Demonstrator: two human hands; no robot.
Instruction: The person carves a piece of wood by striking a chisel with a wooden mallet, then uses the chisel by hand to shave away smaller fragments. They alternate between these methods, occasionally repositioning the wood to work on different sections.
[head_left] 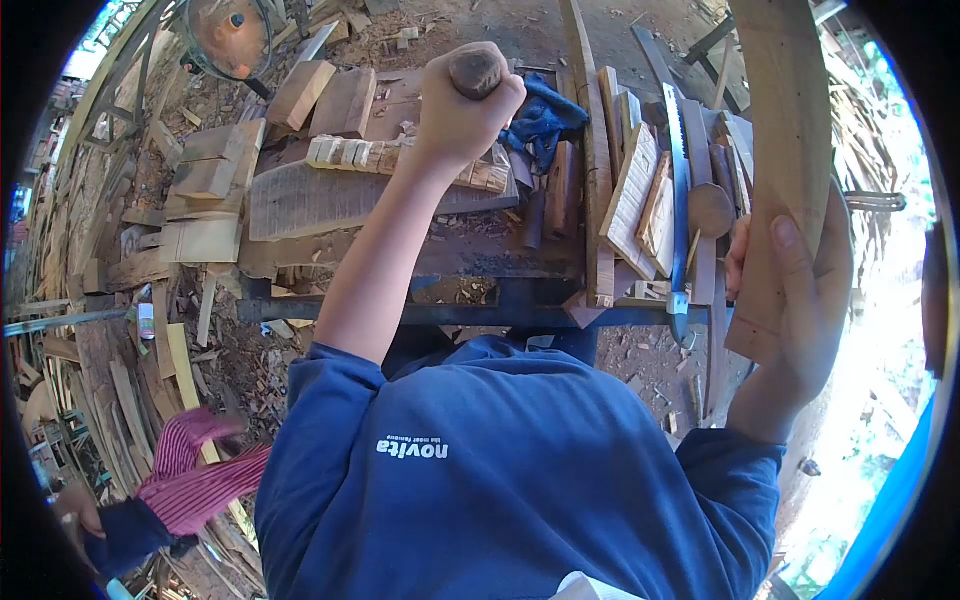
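My left hand [465,105] is closed in a fist around a round wooden handle [475,74], whose dark end faces me. The rest of that tool is hidden below the fist. At the right, my right hand [805,280] grips a long, flat wooden board [785,130] near its lower end, thumb lying on its face. The board stands up toward the top edge of the view. Under my left forearm is a notched pale wood strip [370,157] on a wide grey plank [320,200]. A blue cloth [545,120] lies just right of my left fist.
Between my hands are a long saw [678,200], leaning wood pieces [632,200] and a round wooden block [711,210]. Wood blocks [205,180] are stacked at left, below a fan [230,38]. A person in a striped garment [200,475] is at lower left. Scraps cover the ground.
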